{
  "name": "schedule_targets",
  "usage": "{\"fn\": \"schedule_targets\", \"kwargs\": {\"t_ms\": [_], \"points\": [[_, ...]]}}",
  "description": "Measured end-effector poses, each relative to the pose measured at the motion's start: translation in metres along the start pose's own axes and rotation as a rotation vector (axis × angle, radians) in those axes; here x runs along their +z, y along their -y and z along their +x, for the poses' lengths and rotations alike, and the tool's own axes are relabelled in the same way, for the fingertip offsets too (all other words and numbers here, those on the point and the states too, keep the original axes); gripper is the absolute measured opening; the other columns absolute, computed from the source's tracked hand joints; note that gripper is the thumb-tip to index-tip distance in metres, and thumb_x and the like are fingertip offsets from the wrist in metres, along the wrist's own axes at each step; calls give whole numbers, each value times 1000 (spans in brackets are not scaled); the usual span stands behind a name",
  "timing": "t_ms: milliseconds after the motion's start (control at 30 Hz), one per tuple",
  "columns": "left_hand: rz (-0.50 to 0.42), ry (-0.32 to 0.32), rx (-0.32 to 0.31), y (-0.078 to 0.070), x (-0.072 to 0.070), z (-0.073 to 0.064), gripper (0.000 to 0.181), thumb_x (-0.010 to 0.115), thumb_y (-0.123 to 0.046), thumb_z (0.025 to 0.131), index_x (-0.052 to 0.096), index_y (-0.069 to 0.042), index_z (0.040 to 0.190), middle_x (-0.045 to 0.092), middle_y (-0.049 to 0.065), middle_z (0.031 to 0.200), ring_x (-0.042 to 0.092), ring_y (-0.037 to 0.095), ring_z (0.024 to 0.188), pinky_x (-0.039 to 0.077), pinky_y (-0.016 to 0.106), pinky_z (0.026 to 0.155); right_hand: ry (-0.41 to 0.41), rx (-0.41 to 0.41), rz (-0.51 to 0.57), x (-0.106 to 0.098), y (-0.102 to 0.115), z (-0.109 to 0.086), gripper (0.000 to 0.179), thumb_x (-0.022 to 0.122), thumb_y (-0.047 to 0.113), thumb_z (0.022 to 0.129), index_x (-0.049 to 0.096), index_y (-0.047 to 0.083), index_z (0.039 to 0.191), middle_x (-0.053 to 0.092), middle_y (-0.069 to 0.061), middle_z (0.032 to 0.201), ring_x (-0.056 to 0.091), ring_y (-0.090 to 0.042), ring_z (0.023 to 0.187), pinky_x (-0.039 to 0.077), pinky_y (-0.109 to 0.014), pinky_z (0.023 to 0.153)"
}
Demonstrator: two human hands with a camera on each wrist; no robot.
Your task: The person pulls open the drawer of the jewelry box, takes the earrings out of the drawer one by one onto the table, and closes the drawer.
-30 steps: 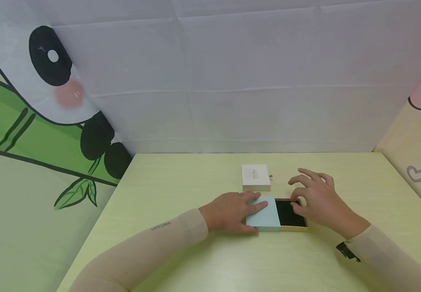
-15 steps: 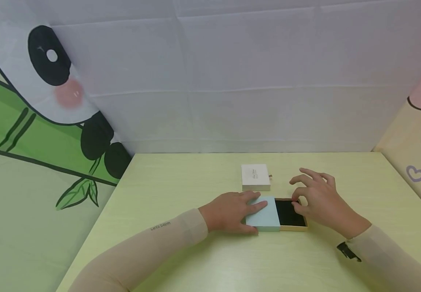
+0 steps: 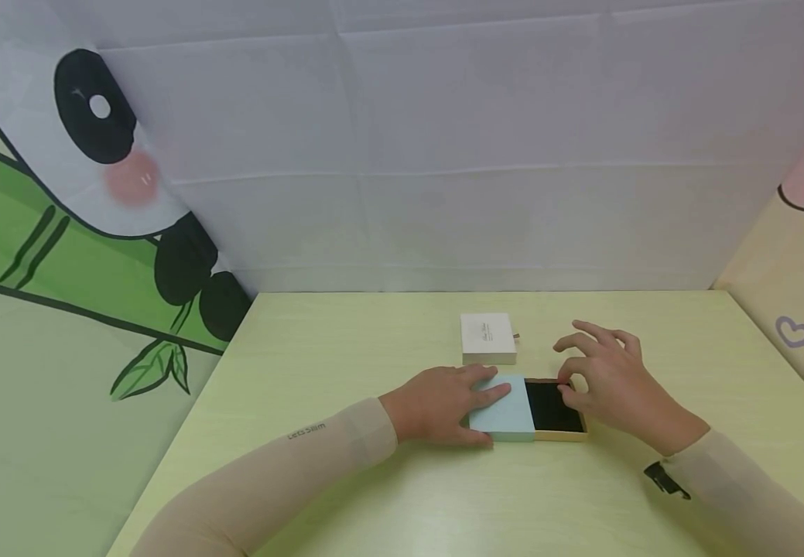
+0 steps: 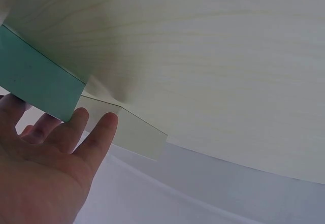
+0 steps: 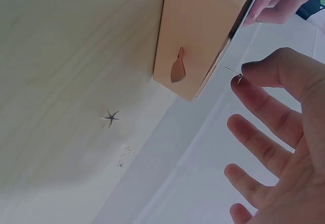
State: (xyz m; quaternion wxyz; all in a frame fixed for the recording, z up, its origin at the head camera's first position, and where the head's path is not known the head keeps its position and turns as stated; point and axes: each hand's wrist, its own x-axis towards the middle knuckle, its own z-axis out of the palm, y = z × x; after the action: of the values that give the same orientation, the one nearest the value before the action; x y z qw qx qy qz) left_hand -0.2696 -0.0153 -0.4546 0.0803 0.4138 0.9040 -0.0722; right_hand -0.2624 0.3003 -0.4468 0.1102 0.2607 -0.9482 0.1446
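Note:
A light-blue drawer box point(image 3: 513, 414) lies on the table, its black-lined inner tray point(image 3: 551, 410) pulled out to the right. My left hand point(image 3: 439, 404) rests on the blue sleeve with fingers spread, the thumb at the near side. Above the tray's right part, my right hand point(image 3: 610, 387) pinches a tiny metal earring point(image 5: 239, 76) between thumb and index finger; its thin pin sticks out in the right wrist view. The other fingers stand spread. A pull tab point(image 5: 178, 66) hangs on the tray's end face.
Behind the blue box stands a white box point(image 3: 487, 335) with printed lettering and a small tab on its right. In the right wrist view, a starfish-shaped piece point(image 5: 110, 118) and small silvery pieces point(image 5: 124, 152) lie on the table. A white cloth point(image 3: 443, 155) hangs behind.
My right hand has shifted very slightly to the right above the tray, its pinch kept. The left hand and both boxes stay in place.

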Motion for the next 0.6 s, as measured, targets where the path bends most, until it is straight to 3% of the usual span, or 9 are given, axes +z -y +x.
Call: {"fn": "schedule_targets", "kwargs": {"t_ms": [600], "points": [[2, -1, -2, 0, 0, 0, 87, 63, -75, 113, 35, -39, 187, 42, 1, 193, 60, 23, 168, 57, 38, 132, 9, 20, 12, -1, -5, -1, 23, 92, 14, 94, 84, 32, 80, 80, -13, 142, 48, -55, 165, 32, -89, 122]]}}
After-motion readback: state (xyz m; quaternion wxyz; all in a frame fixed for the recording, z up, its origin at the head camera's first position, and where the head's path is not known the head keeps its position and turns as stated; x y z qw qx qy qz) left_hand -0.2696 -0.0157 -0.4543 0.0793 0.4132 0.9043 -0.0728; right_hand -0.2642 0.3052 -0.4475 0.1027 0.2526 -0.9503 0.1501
